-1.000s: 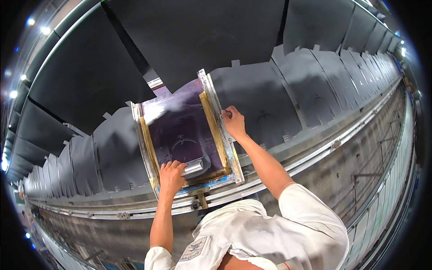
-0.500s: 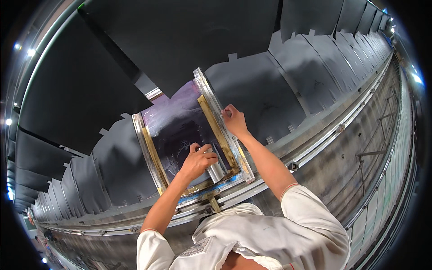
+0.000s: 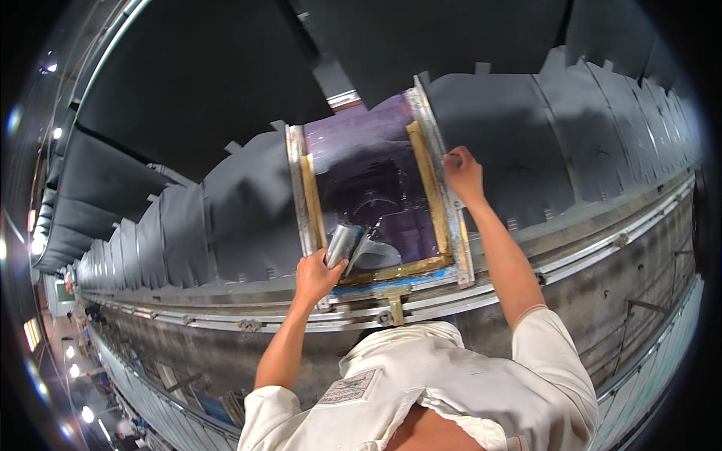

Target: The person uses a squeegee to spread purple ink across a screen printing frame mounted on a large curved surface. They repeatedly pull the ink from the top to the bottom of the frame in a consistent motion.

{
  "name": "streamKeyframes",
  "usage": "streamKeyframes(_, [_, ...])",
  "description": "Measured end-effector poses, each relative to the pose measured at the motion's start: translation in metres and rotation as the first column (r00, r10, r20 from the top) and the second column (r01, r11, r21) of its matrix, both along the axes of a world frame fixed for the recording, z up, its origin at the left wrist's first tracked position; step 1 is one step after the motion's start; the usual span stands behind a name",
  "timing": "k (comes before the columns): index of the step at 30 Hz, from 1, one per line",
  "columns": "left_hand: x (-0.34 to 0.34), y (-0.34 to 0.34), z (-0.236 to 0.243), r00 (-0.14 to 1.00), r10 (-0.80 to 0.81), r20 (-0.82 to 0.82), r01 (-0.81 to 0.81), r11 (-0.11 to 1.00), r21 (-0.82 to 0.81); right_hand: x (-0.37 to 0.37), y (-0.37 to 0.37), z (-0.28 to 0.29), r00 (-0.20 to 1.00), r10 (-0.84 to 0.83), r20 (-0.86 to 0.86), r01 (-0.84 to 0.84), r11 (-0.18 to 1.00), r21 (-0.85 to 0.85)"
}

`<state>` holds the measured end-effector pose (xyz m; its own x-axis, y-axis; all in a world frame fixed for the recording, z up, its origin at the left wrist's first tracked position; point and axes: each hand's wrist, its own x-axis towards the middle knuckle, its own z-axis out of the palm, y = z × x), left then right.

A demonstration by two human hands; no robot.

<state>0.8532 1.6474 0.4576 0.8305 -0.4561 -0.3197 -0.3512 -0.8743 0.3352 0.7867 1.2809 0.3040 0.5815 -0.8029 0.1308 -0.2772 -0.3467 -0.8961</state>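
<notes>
A screen-printing frame [image 3: 460, 248] with silver metal rails lies over the dark material. Its purple mesh [image 3: 406, 192] is edged with yellowish tape and bears a faint curved design. My left hand [image 3: 316, 276] is closed round a silver metal squeegee [image 3: 344, 246], at the near left corner of the mesh. The squeegee is tilted, and wet, shiny streaks lie beside it. My right hand [image 3: 465, 179] has its fingers curled against the outer edge of the right rail, pinching it. Its fingertips are partly hidden.
Dark grey fabric panels [image 3: 496, 143] lie side by side along a long table to both sides. A metal guide rail [image 3: 579, 259] with clamps runs along the near edge. Beyond the panels is a wide black surface [image 3: 195, 83].
My left hand has carried the squeegee to the near left corner of the mesh and turned it over on its side. My right hand stays at the right rail. The view has swung left.
</notes>
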Motion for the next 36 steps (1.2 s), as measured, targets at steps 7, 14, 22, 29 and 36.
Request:
streamKeyframes(7, [-0.005,0.061,-0.044,0.875,0.443,-0.195,-0.478,0.851,-0.215,-0.005,0.002,0.016,0.998,0.036,-0.043,-0.03,0.99,0.141])
streamKeyframes(14, [-0.032,0.002,-0.06,0.896,0.402,-0.189,-0.442,0.849,-0.29,-0.005,-0.004,0.0,1.0,-0.017,-0.012,0.018,0.998,0.054])
streamKeyframes(22, [0.028,-0.078,-0.019,0.846,-0.46,0.27,0.498,0.862,-0.09,-0.001,-0.002,0.027,0.996,0.023,-0.081,-0.016,0.996,0.088])
streamKeyframes(29, [0.016,-0.053,-0.056,0.757,-0.494,0.428,0.606,0.776,-0.174,-0.002,-0.004,0.012,0.989,0.028,-0.145,-0.019,0.998,0.067])
streamKeyframes(36, [0.089,-0.085,-0.04,0.866,-0.461,0.192,0.493,0.851,-0.182,0.035,0.0,0.075,0.889,0.431,-0.152,-0.457,0.857,-0.239])
